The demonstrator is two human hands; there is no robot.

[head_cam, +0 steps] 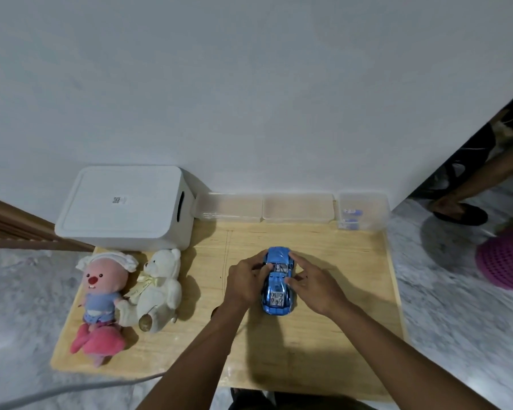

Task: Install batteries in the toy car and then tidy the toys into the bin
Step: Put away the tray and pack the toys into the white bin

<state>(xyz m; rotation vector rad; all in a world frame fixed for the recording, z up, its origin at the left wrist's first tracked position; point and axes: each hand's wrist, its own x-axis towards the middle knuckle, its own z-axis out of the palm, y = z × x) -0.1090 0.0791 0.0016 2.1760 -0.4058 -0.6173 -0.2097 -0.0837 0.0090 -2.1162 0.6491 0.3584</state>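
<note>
A shiny blue toy car (276, 294) stands on its wheels in the middle of the wooden table (323, 344). My left hand (243, 282) grips its left side and my right hand (314, 284) grips its right side, fingers curled over the roof. A white lidded bin (125, 207) sits at the back left. In front of it lie a pink plush doll (100, 303) and a cream teddy bear (157, 287). Batteries (351, 217) lie in a clear box (363, 211) at the back right.
Two more clear plastic boxes (230, 207) (298, 207) line the wall behind the car. A grey cable (71, 389) runs off the front left. Another person's foot (456, 213) and a pink stool (504, 258) are on the floor to the right.
</note>
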